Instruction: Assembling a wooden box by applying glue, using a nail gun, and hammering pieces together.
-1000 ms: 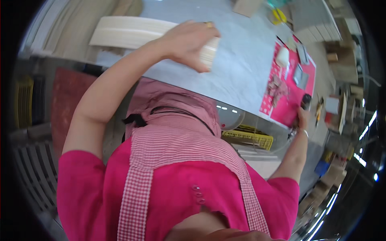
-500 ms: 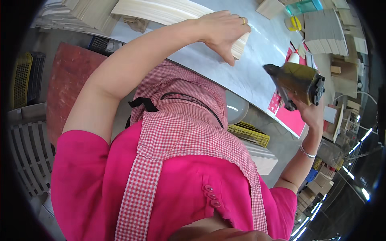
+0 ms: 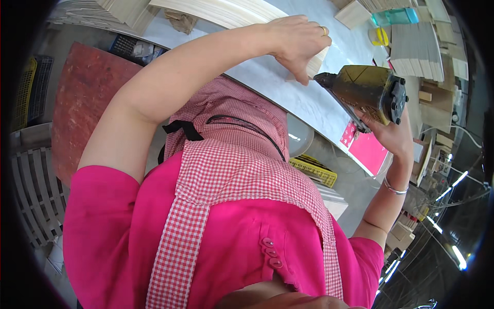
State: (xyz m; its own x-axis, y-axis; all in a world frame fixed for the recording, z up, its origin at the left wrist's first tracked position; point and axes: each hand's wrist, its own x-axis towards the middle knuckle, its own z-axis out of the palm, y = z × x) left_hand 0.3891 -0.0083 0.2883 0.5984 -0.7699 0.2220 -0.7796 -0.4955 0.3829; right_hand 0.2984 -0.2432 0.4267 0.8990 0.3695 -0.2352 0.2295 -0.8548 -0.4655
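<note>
My left hand (image 3: 300,45) grips the end of a pale wooden piece (image 3: 317,63), with the fingers over its far side and the thumb at the near corner. Much of that piece is hidden behind the hand and forearm. In my right hand (image 3: 392,138) is a dark yellow and black nail gun (image 3: 364,86), fingers wrapped round its handle. The gun's black nose points left and is close to the wood by my left thumb; whether it touches, I cannot tell. Long pale wooden strips (image 3: 221,11) lie beyond my left forearm.
The grey-white worktable (image 3: 303,103) carries stacked boards (image 3: 416,49), a teal bottle (image 3: 396,17) and a yellow roll (image 3: 380,37) on its right. A pink sheet (image 3: 368,152) covers its near right corner. A red board (image 3: 92,103) stands at left; a yellow crate (image 3: 315,170) sits below.
My right hand has brought the nail gun left, up to the wood at my left hand. My left hand has shifted slightly right, still gripping the wooden piece.
</note>
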